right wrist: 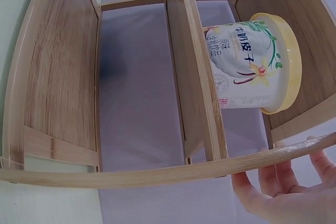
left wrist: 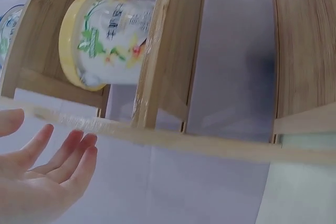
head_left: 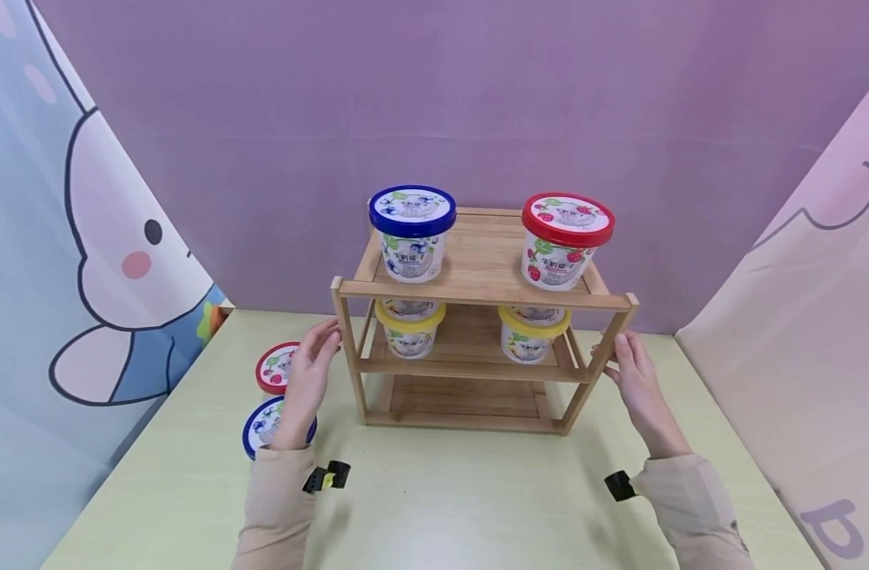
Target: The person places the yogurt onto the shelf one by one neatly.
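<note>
A three-tier wooden shelf point(head_left: 477, 294) stands on the table. Its top carries a blue-lidded tub point(head_left: 415, 252) at left and a red-lidded tub point(head_left: 559, 257) at right; two yellow-lidded tubs, left point(head_left: 410, 336) and right point(head_left: 527, 340), are on the middle tier. Beside the left side post is my left hand point(head_left: 312, 372), its fingers spread loosely; the left wrist view shows the fingertips close to the post, contact unclear. My right hand point(head_left: 641, 376) holds the right side post, thumb on one side and fingers reaching behind, as the right wrist view point(right wrist: 294, 192) shows.
Left of the shelf, a red-lidded tub point(head_left: 274, 368) and a blue-lidded tub point(head_left: 263, 427) are on the pale table point(head_left: 434, 499), the blue one partly hidden by my left arm. A purple curtain point(head_left: 477, 95) hangs behind; printed cloths flank both sides.
</note>
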Motion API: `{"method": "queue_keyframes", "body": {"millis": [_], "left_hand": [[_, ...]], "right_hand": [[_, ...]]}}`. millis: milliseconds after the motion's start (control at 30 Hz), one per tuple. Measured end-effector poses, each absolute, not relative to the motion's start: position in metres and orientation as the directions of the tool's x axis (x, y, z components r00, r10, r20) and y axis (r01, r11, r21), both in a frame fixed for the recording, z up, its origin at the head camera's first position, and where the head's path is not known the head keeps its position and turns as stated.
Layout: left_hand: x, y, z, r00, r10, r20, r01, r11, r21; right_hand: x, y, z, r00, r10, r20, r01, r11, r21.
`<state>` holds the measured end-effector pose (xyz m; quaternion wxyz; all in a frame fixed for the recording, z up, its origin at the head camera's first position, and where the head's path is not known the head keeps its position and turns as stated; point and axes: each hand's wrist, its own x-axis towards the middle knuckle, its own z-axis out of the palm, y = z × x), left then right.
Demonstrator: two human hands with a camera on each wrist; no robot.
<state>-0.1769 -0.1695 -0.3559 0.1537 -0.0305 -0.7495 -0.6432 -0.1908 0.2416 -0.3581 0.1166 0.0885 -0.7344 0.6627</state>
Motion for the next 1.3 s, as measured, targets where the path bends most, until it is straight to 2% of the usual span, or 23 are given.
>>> {"method": "queue_keyframes", "body": {"millis": [167, 333, 833, 1033, 1300], "left_hand": [[-0.167, -0.184, -0.354, -0.943, -0.159, 0.293, 0.260, 0.201, 0.944], [-0.158, -0.204, -0.353, -0.941, -0.172, 0.291, 0.227, 0.317, 0.921], [-0.142, -0.232, -0.364, -0.984, -0.057, 0.168, 0.113, 0.525, 0.844], [-0.137, -0.240, -0.372, -0.990, 0.003, 0.140, 0.111, 0.623, 0.775], [-0.130, -0.245, -0.383, -0.996, 0.049, 0.068, 0.081, 0.778, 0.623]], "right_hand": [[-0.191, 0.241, -0.358, -0.958, 0.017, 0.286, -0.282, 0.118, -0.952], [-0.192, 0.242, -0.357, -0.957, 0.010, 0.290, -0.287, 0.119, -0.950], [-0.192, 0.242, -0.357, -0.959, 0.018, 0.283, -0.277, 0.160, -0.947], [-0.192, 0.243, -0.359, -0.961, 0.021, 0.277, -0.270, 0.160, -0.949], [-0.192, 0.243, -0.361, -0.962, 0.018, 0.274, -0.268, 0.154, -0.951]]}}
